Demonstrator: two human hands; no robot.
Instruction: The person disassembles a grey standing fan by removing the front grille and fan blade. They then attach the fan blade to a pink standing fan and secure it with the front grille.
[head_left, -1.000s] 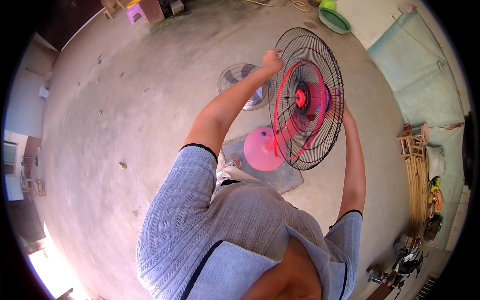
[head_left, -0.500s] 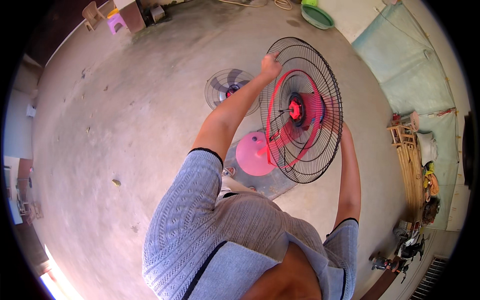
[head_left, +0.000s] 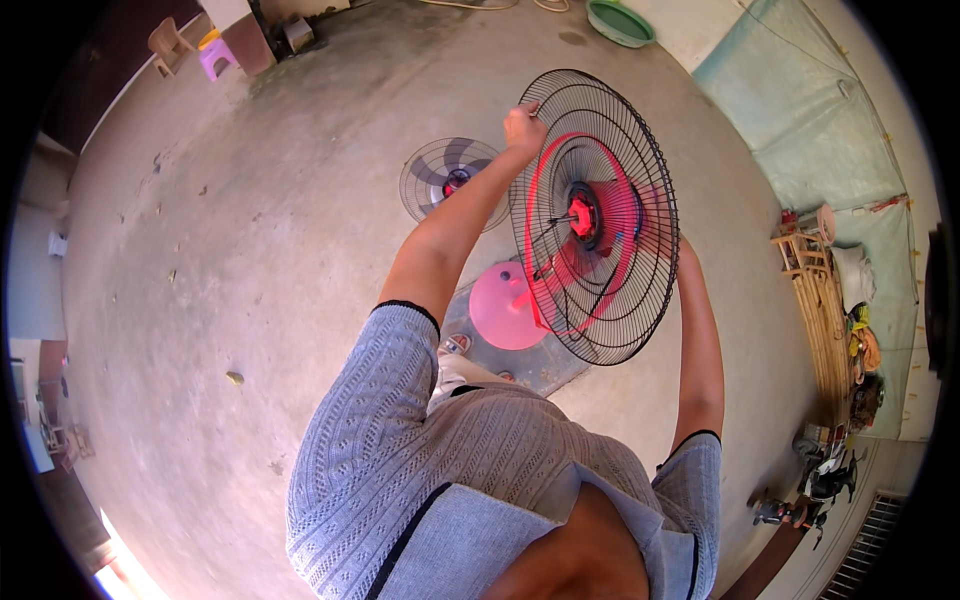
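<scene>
A pedestal fan stands before me, its round pink base (head_left: 500, 312) on the floor near my feet. Its head carries a black wire guard (head_left: 600, 330), tilted on edge, with a red hub (head_left: 581, 216) and a bare shaft at the centre. No blades are on that shaft. My left hand (head_left: 524, 130) is closed on the guard's upper left rim. My right hand (head_left: 668, 240) reaches behind the guard's right side; the wires hide its fingers. Farther off, another round grille (head_left: 430, 205) lies on the floor with dark translucent fan blades (head_left: 470, 155) at it.
A dark mat (head_left: 548, 368) lies under the base. Long wooden pieces (head_left: 822, 340), bags and a scooter-like vehicle (head_left: 815, 500) line the right wall. At the back are a green basin (head_left: 620, 25), a purple stool (head_left: 216, 60) and a chair (head_left: 168, 45).
The view has shifted slightly, so the fan and the floor things sit a little farther left. My left hand keeps its hold on the guard's rim.
</scene>
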